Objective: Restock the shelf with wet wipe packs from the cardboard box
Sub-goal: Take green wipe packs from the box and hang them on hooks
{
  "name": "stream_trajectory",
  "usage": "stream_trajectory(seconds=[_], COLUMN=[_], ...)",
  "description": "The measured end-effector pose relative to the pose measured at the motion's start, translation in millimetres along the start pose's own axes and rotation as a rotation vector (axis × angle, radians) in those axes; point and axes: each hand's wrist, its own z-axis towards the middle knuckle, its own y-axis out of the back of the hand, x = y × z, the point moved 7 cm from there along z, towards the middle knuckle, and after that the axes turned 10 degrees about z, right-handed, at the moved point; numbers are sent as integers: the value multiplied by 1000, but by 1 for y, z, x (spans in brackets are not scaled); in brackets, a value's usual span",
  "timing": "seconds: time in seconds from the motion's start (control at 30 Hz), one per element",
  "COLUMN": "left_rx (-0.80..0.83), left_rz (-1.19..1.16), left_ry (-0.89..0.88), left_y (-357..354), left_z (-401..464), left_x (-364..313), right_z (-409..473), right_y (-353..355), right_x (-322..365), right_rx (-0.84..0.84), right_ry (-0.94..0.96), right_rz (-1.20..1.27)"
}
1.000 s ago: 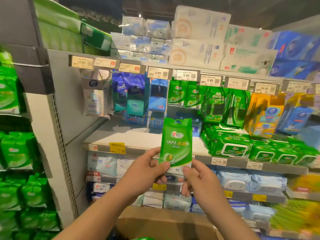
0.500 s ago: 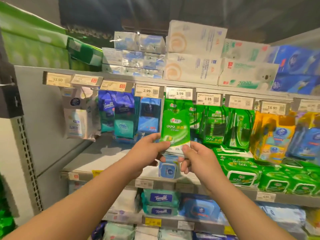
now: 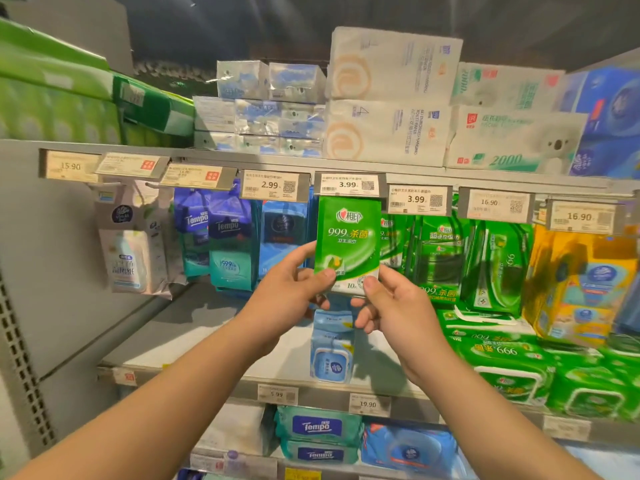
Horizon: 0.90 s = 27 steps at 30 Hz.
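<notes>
Beneath the 3.99 price tag (image 3: pixel 349 184), a flat glossy green wipe pack (image 3: pixel 347 240), lower corners pinched by left hand (image 3: pixel 290 293) and right hand (image 3: pixel 394 306).

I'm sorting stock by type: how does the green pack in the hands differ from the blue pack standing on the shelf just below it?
The green pack is a flat sachet, held up under the 3.99 tag by the left hand and right hand; the blue pack is thicker and stands untouched on the shelf. The green pack's front is plain print; the blue pack has a flip lid. Both stand upright.
</notes>
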Motion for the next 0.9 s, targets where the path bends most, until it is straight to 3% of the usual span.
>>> stream_trajectory(seconds=[0.57,0.9], left_rx=[-60,-104], left_rz=[32,-143], left_ry=[193,466], left_y=[-2,-14], left_z=[34,66], left_x=[26,34], right_z=[37,75], right_y=[8,6], right_x=[-24,-26], right_rx=[-37,-106], right_ry=[-113,-159], right_rz=[56,90])
